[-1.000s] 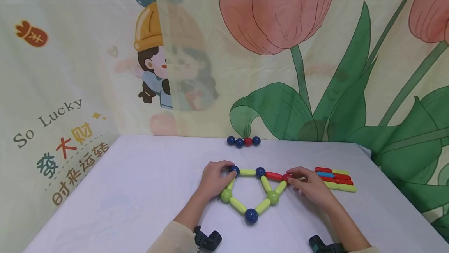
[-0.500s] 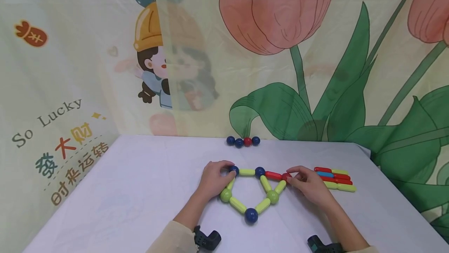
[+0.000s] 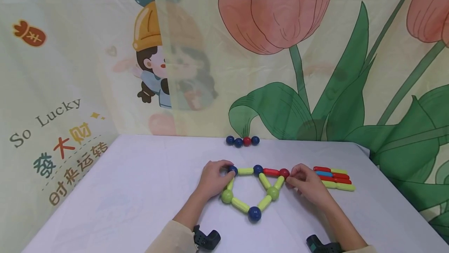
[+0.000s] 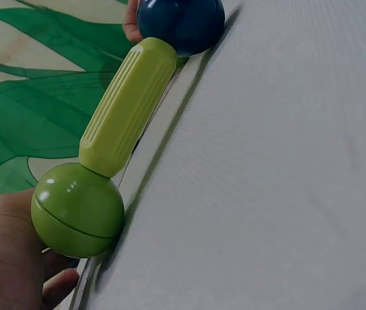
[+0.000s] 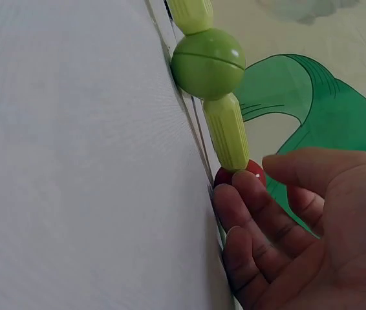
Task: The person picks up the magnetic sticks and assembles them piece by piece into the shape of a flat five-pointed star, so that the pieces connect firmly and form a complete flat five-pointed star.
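A closed outline of balls and rods lies on the white table. In the head view, my left hand (image 3: pixel 214 179) pinches the dark blue ball (image 3: pixel 232 170) at its upper left corner. My right hand (image 3: pixel 308 183) touches the red ball (image 3: pixel 284 173) at the upper right with loosely curled fingers, its thumb slightly apart in the right wrist view. A red rod (image 3: pixel 271 172) joins that ball to another blue ball (image 3: pixel 258 169). Yellow-green rods (image 3: pixel 240 205) link a left green ball (image 3: pixel 227 196), a bottom blue ball (image 3: pixel 254 214) and a right green ball (image 3: pixel 273 193).
A row of blue balls (image 3: pixel 229 140) with one red ball (image 3: pixel 247 141) sits at the table's back edge. Several loose rods, red, blue and yellow-green (image 3: pixel 338 185), lie right of my right hand. A printed curtain (image 3: pixel 196 69) hangs behind the white table (image 3: pixel 147 206).
The red ball and red rod have shifted slightly left and back, and the bottom blue ball slightly right. More of the red ball now shows beside my right fingers. My left hand stays on its ball.
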Tool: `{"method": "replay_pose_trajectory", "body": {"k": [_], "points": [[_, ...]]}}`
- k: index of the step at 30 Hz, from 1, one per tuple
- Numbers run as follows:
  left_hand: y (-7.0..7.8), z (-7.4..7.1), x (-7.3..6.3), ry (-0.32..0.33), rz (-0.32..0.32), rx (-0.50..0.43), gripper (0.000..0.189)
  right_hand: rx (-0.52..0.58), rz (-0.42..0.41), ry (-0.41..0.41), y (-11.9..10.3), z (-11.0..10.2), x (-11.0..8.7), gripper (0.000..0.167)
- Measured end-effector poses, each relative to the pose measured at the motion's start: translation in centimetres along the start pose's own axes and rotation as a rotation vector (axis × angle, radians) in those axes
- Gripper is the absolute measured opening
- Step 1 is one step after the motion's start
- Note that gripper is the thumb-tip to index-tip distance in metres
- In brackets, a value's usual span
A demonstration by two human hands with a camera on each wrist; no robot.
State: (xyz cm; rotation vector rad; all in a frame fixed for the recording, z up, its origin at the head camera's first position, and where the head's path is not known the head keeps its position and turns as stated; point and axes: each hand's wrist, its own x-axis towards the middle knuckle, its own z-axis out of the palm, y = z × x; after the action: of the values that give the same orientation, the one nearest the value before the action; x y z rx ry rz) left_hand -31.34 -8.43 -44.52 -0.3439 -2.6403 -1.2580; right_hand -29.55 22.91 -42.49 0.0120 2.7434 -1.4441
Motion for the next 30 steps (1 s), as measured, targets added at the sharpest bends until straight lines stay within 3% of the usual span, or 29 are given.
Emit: {"method": "replay_pose_trajectory", "body": {"k": [8,14,19,23,30], "points": [[0.1,0.0,-0.1,0.000,0.000,0.005,0.026,-0.040,0.009,-0.047,-0.5,0.3,-0.2,0.029],[0.3,-0.2,-0.2,-0.002,0.000,-0.029,0.016,-0.129,-0.039,-0.117,-0.7,0.5,-0.2,0.046],[0.3,-0.2,-0.3,-0.003,-0.013,-0.027,0.015,-0.140,-0.067,-0.135,-0.5,0.8,-0.1,0.058],[0.3,-0.1,-0.3,-0.006,-0.012,-0.037,0.015,-0.145,-0.072,-0.110,-0.4,1.0,-0.1,0.054],[0.3,-0.1,-0.3,-0.091,0.037,-0.063,0.017,-0.142,-0.070,-0.063,-0.5,1.2,-0.2,0.037]]}}
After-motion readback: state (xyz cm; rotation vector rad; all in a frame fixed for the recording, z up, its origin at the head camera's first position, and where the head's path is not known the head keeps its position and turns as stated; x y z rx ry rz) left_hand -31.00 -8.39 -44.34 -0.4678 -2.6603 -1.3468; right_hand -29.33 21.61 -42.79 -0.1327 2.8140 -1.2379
